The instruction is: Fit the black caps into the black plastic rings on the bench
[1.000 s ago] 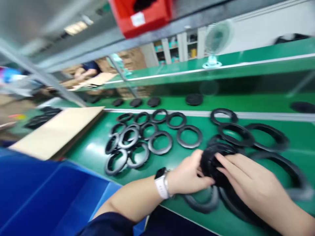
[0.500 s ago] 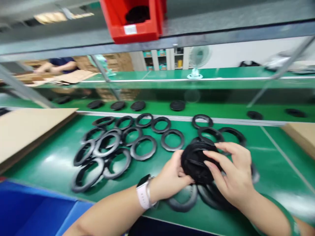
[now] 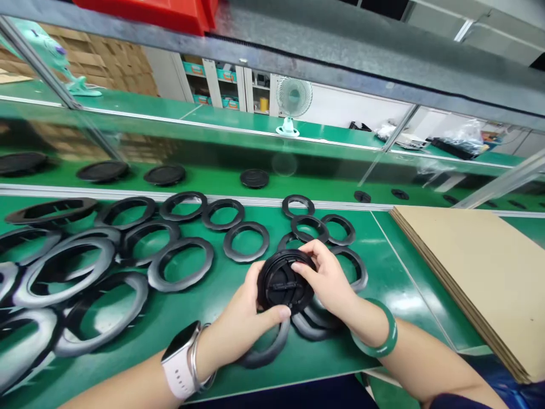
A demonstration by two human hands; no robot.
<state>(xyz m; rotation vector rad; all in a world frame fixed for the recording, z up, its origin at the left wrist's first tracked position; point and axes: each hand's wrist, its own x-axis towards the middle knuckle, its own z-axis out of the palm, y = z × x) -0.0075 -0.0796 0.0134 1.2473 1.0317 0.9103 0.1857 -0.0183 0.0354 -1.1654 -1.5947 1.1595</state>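
Note:
A round black plastic part (image 3: 286, 286), with a raised rim and a crossbar on its face, is held between both hands above the green table. My left hand (image 3: 244, 315) grips its left and lower edge, thumb lying along the bottom. On the upper right edge, my right hand (image 3: 326, 275) closes with its thumb over the rim and fingers behind. Beneath the hands lie several black rings, one of them a ring (image 3: 272, 349) partly hidden by my left hand. Another ring (image 3: 246, 241) rests flat just beyond.
Many black rings (image 3: 181, 264) cover the left of the green table (image 3: 221, 295). Stacked cardboard sheets (image 3: 477, 272) lie at right. Black discs (image 3: 254, 178) sit along the green strip behind the metal rail. A shelf with a red bin (image 3: 170, 14) hangs overhead; a small fan (image 3: 293, 99) stands beyond.
The view has swung to the right, bringing the right-hand cardboard stack into sight. Both hands still hold the round black part; the right fingers have shifted from its face to its upper right rim.

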